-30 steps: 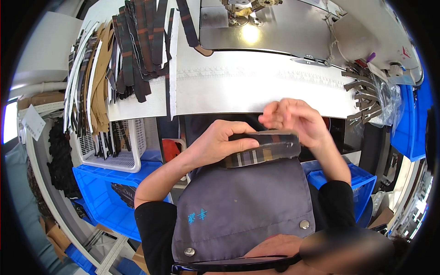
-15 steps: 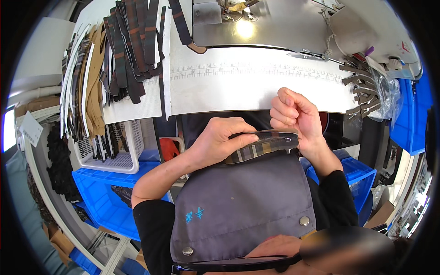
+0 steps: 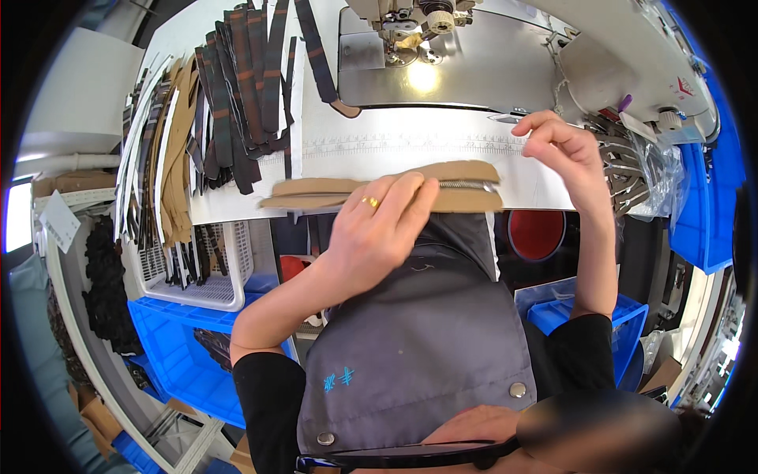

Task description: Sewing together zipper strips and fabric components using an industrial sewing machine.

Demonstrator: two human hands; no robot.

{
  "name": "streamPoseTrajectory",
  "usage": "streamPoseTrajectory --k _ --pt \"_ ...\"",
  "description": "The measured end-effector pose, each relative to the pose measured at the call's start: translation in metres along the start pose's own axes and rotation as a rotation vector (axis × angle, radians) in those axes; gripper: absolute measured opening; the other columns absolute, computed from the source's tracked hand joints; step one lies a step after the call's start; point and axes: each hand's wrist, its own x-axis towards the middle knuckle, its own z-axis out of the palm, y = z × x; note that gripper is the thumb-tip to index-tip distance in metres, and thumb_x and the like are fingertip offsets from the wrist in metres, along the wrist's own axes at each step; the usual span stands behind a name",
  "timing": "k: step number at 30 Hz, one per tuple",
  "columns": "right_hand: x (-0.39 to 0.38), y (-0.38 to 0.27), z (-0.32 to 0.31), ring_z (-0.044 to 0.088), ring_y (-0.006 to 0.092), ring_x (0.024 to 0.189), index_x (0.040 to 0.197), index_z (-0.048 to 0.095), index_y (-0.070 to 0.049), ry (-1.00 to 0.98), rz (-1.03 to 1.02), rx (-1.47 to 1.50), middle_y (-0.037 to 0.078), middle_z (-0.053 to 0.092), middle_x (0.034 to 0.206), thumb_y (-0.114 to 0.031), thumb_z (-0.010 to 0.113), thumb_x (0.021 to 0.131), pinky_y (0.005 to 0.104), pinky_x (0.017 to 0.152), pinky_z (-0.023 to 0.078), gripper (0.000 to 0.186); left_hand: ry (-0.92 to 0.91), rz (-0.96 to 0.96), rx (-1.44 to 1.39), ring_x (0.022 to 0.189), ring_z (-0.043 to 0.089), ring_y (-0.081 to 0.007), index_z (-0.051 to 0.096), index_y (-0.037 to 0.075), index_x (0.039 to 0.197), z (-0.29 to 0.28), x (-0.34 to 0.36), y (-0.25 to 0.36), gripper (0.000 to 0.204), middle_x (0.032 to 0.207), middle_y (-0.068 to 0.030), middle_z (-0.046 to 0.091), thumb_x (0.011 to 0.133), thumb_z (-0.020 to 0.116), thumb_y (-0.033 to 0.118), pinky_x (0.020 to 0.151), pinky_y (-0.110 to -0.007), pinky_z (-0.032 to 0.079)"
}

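My left hand [image 3: 379, 225] is closed over a zipper strip [image 3: 466, 172] at the table's front edge. Tan bands run along both sides of its metal teeth, and motion blurs its left end. Whether the strip rests on the table or hangs just above it, I cannot tell. My right hand [image 3: 564, 154] is raised over the right part of the table, thumb and forefinger apart, with nothing visible between them. Beside its forefinger tip lies a small metal hand tool [image 3: 505, 118], partly hidden by the fingers.
A sewing machine [image 3: 632, 63] with its metal bed [image 3: 474, 71] takes up the back. Dark striped strips [image 3: 253, 79] and tan strips [image 3: 175, 158] are heaped at left, above a white basket [image 3: 237, 268]. Blue bins [image 3: 181, 347] stand below. Short dark pieces [image 3: 620, 162] lie at right.
The zipper strip has gone from against my apron up to the table edge and turned from its plaid side to its tan side. My right hand has risen rightward and uncurled.
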Motion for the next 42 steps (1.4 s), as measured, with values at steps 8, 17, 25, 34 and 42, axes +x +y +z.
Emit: streamPoseTrajectory --k 8,17,25,34,42 --pt "-0.012 0.013 0.003 0.058 0.0187 0.094 0.086 0.068 0.001 0.085 0.033 -0.418 0.008 0.066 0.097 -0.009 0.066 0.085 0.0314 0.089 0.041 0.011 0.093 -0.216 -0.309 0.091 0.061 -0.0249 0.067 0.0 0.098 0.037 -0.025 -0.014 0.023 0.102 -0.0091 0.063 0.076 0.072 0.003 0.078 -0.034 0.05" --pt "0.013 -0.014 0.017 0.06 0.0201 0.099 0.101 0.067 0.0 -0.027 -0.156 -0.165 0.011 0.065 0.106 -0.006 0.061 0.087 0.0302 0.086 0.046 0.017 -0.024 -0.276 -0.43 0.074 0.059 -0.0214 0.069 0.004 0.093 0.052 0.018 -0.011 0.013 0.08 -0.0059 0.06 0.08 0.069 0.007 0.068 -0.032 0.046" --pt "0.008 0.065 -0.013 0.059 0.0312 0.099 0.113 0.063 -0.001 0.258 -0.35 -1.198 0.014 0.062 0.115 -0.01 0.064 0.085 0.0353 0.087 0.048 0.03 -0.02 -0.556 -0.741 0.077 0.062 -0.0131 0.067 0.0 0.091 0.052 0.012 -0.016 0.01 0.082 -0.0047 0.066 0.091 0.062 0.009 0.068 -0.024 0.046" --pt "-0.009 0.024 0.004 0.064 0.0282 0.072 0.103 0.058 -0.003 0.446 0.102 -0.832 0.012 0.064 0.089 -0.018 0.065 0.086 0.036 0.065 0.051 0.023 -0.052 -0.549 -0.7 0.076 0.062 -0.011 0.064 0.0 0.091 0.053 0.013 -0.015 0.014 0.081 -0.0051 0.067 0.094 0.057 0.011 0.071 -0.023 0.047" --pt "-0.019 0.013 0.046 0.065 0.0253 0.067 0.113 0.058 -0.005 -0.061 -0.112 -0.759 0.012 0.06 0.091 -0.038 0.076 0.075 0.0351 0.058 0.052 0.054 0.166 -0.571 -0.783 0.069 0.061 -0.0209 0.063 0.005 0.088 0.065 0.019 -0.011 0.009 0.074 -0.0052 0.066 0.091 0.061 0.013 0.064 -0.032 0.047"
